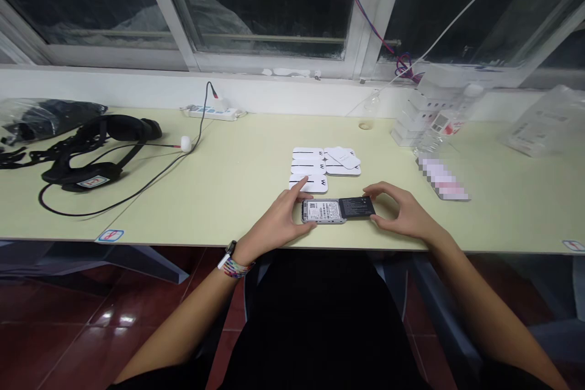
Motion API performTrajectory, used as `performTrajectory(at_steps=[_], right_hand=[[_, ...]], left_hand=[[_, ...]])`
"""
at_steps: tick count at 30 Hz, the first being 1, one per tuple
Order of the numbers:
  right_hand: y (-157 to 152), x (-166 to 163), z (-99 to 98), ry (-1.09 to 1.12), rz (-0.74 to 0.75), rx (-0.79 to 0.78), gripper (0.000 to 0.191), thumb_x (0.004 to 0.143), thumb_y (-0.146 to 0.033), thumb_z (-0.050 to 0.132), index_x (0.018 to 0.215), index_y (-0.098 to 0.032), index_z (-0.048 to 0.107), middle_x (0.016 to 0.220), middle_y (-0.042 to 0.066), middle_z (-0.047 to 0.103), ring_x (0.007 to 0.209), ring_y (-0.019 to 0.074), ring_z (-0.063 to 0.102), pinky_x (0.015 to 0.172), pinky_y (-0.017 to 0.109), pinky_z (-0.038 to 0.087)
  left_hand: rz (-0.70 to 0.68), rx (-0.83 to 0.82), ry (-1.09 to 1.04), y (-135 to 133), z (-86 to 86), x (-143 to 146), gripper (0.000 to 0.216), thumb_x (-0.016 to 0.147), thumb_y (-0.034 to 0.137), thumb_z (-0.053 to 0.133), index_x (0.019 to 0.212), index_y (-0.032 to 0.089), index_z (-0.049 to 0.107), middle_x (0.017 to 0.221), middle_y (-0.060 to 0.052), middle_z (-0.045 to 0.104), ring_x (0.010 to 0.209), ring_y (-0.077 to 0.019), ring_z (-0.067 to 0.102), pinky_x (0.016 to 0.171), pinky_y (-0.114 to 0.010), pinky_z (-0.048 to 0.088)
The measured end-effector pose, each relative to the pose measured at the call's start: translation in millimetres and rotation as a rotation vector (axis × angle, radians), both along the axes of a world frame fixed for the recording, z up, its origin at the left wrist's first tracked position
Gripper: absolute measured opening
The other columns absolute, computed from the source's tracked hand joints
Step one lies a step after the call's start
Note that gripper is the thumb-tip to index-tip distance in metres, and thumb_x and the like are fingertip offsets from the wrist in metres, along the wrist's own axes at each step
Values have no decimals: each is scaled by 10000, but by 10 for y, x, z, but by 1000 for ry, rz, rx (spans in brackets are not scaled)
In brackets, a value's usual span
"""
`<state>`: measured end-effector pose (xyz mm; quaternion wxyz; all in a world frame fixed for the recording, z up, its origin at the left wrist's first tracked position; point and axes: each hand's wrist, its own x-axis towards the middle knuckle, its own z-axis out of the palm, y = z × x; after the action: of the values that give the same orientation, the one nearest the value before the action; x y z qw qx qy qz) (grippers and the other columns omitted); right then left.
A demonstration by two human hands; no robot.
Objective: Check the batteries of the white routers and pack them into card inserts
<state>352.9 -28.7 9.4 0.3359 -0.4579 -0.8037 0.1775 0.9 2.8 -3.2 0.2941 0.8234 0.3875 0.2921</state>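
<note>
A flat rectangular device (pixel 339 209), half white label and half black, lies near the front edge of the pale green table (pixel 228 195). My left hand (pixel 278 222) grips its left end, thumb under and fingers curled over the top. My right hand (pixel 402 210) pinches its right end the same way. Just behind the device lie several small white cards (pixel 320 166) with a black mark on each, set out in a loose cluster.
A black headset with straps (pixel 98 146) and its cable lie at the left. A white power strip (pixel 212 112) sits by the wall. Clear bags (pixel 546 122), a stack of white boxes (pixel 418 119) and a plastic bottle (pixel 445 125) stand at the right.
</note>
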Motion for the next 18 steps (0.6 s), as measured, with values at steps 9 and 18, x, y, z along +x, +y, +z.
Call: performTrajectory(at_steps=[9, 18], right_hand=[[-29, -49, -16, 76, -9, 38, 428, 875, -251, 768, 1288, -302, 667, 1236, 64, 759, 1133, 308, 759, 1050, 562, 641], [101, -330, 110, 233, 77, 61, 563, 926, -325, 823, 1440, -303, 596, 1261, 87, 752, 1170, 296, 755, 1106, 547, 629]], left_hand=[[-2, -7, 7, -1, 11, -1, 1016, 931, 310, 823, 1772, 366, 255, 1491, -80, 701, 1467, -354, 574, 1274, -563, 403], [-12, 11, 2, 0, -1, 1, 1017, 931, 299, 828, 1772, 367, 259, 1476, -86, 707, 1441, -350, 586, 1251, -538, 421]])
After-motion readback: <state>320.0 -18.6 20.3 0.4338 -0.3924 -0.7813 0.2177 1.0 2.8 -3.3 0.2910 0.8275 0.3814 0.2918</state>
